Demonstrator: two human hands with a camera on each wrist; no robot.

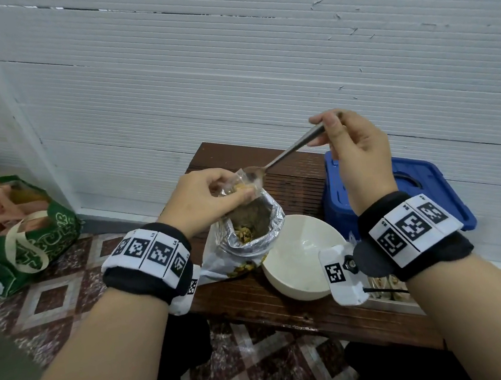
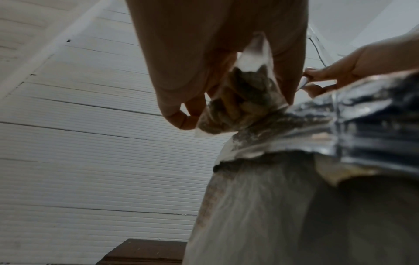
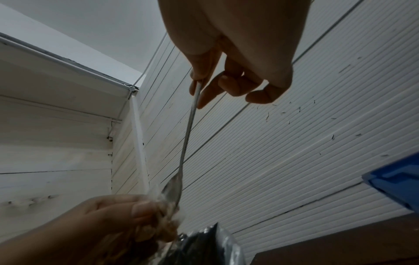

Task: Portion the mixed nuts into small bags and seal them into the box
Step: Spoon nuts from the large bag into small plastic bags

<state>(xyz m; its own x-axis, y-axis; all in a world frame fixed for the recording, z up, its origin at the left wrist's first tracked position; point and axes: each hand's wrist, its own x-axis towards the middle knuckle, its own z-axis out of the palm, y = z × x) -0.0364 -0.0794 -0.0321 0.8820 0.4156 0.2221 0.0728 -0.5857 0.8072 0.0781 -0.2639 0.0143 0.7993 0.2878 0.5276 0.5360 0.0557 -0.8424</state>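
My left hand (image 1: 213, 198) pinches a small clear bag (image 1: 236, 186) with nuts in it, held just above the open foil nut pouch (image 1: 248, 236) that stands on the wooden bench. In the left wrist view the small bag (image 2: 247, 100) hangs between my thumb and fingers, touching the pouch rim (image 2: 317, 136). My right hand (image 1: 352, 145) grips the handle end of a metal spoon (image 1: 285, 152). The spoon bowl sits at the mouth of the small bag. In the right wrist view the spoon (image 3: 188, 136) slants down to the bag (image 3: 163, 211).
A white bowl (image 1: 303, 258) sits right of the pouch on the brown bench (image 1: 255, 307). A blue box (image 1: 414, 197) stands at the right against the white wall. A white tray (image 1: 387, 296) lies under my right wrist. A green shopping bag (image 1: 22, 232) stands on the tiled floor at left.
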